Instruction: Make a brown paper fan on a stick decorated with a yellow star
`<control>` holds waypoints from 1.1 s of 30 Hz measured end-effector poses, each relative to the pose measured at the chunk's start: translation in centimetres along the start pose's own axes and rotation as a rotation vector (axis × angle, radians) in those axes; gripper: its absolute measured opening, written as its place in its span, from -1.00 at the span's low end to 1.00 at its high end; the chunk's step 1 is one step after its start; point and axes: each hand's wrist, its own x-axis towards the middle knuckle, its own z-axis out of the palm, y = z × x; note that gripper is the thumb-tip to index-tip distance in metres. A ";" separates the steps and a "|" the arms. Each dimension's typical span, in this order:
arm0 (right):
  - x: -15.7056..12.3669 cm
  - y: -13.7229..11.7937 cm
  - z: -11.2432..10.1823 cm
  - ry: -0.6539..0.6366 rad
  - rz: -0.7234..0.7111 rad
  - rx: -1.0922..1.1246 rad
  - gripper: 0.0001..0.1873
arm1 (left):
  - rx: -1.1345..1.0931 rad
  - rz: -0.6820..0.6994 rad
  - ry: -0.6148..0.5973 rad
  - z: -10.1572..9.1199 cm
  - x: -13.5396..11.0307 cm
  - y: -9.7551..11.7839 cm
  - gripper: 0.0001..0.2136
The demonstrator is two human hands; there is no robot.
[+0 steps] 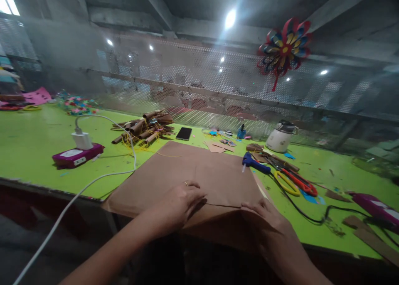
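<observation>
A large sheet of brown paper (174, 168) lies across the front of the table, its near part bent down over the edge. My left hand (183, 200), with a ring on one finger, has its fingers curled onto the paper at the near crease. Further right, my right hand (268, 218) grips the same near edge, fingers on top and the thumb side hidden underneath. A blue glue gun (255, 163) rests by the sheet's right side, its nozzle over the paper.
Brown paper rolls (146, 127) and a phone (184, 133) lie behind the sheet. Orange-handled scissors (301, 181), yellow-handled scissors (286, 183) and a white jug (279, 137) stand right. A white cable (102, 177) runs from a purple power strip (77, 155) at left.
</observation>
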 end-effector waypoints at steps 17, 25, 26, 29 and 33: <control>-0.2 1.7 -0.4 -0.022 -0.141 0.128 -0.63 | -0.003 -0.047 -0.203 -2.0 -3.1 2.1 -0.35; 0.2 1.7 -1.3 -0.040 -0.164 0.205 -0.60 | 0.069 -0.074 -0.016 0.9 -3.3 -0.1 -0.45; 0.1 1.8 -1.2 -0.032 -0.169 0.213 -0.61 | 0.071 -0.051 0.004 1.3 -3.3 -0.5 -0.47; 0.0 2.1 -1.0 -0.012 -0.181 0.230 -0.62 | 0.085 0.039 0.024 2.1 -3.3 -1.5 -0.50; -0.1 2.0 -1.3 -0.019 -0.141 0.218 -0.63 | 0.073 0.064 0.005 2.0 -3.2 -1.5 -0.52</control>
